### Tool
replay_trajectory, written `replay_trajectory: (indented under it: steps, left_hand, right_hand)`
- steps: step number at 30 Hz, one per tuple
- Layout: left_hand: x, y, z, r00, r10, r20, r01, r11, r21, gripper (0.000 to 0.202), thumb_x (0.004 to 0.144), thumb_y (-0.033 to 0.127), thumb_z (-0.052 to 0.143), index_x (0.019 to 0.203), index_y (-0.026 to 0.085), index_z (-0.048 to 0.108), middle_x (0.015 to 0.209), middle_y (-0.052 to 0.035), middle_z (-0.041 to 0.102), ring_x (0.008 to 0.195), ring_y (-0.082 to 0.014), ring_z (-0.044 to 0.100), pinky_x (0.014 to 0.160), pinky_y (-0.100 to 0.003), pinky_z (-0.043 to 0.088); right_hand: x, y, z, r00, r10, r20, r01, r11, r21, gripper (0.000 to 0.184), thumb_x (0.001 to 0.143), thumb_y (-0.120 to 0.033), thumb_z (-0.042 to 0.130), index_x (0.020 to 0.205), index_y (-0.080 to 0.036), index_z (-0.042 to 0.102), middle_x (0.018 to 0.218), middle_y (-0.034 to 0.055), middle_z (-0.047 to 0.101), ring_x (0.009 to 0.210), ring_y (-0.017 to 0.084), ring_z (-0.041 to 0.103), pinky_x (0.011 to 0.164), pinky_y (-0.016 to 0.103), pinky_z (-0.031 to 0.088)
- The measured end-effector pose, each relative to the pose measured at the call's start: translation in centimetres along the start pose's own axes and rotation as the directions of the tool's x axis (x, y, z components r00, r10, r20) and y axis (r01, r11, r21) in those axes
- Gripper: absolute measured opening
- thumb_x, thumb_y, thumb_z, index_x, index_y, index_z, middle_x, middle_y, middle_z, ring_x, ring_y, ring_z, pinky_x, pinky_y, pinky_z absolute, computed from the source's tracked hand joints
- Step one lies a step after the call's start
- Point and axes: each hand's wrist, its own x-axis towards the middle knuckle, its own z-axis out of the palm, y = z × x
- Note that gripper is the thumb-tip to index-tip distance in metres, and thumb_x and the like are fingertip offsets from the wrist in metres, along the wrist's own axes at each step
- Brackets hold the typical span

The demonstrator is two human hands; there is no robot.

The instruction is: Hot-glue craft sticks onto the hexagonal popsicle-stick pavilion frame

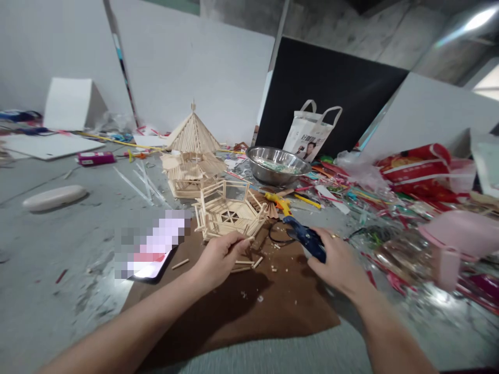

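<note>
My left hand (222, 257) is closed in a pinch at the front of a small six-sided frame of wooden sticks (230, 213). Whatever lies between its fingertips is too small to make out. My right hand (337, 259) is closed round the rear of a dark blue hand tool (306, 238), whose exact kind is not clear. The tool points toward the stick frame. Short cut sticks (257, 262) and pale crumbs lie on the brown cloth (234, 322) below my hands. Behind the frame stands a stick pavilion (193, 161) with a pointed roof.
A phone (159, 249) lies left of the cloth. A steel bowl (276, 165), a yellow tool (278, 202) and a white bag (310, 132) are farther back. On the right are a pink container (460, 234), red packaging (417, 171) and scattered scraps. A black cord (273, 238) loops beside the frame.
</note>
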Motion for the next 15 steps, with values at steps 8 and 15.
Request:
replay_trajectory:
  steps: [8,15]
  left_hand:
    - [-0.7,-0.2,0.0,0.999,0.036,0.036,-0.035,0.999,-0.03,0.027,0.083,0.031,0.034,0.075,0.013,0.054,0.065,-0.0001,0.054,0.061,-0.0089,0.047,0.059,-0.019,0.038]
    - [-1.2,-0.5,0.7,0.989,0.056,0.134,-0.046,0.996,-0.075,0.028,0.083,0.029,0.033,0.077,0.011,0.054,0.063,0.0001,0.048,0.059,-0.0089,0.043,0.056,-0.018,0.037]
  right_hand:
    - [0.3,-6.8,2.2,0.972,-0.216,-0.09,0.233,0.92,0.316,0.048,0.057,-0.01,0.047,0.104,-0.017,0.04,0.096,0.0103,0.053,0.09,0.024,0.048,0.079,0.039,0.04]
    - [-0.6,-7.1,3.1,0.973,-0.229,-0.034,0.226,0.91,0.348,0.038,0.066,-0.022,0.051,0.102,-0.015,0.041,0.094,0.0113,0.053,0.088,0.024,0.05,0.076,0.038,0.041]
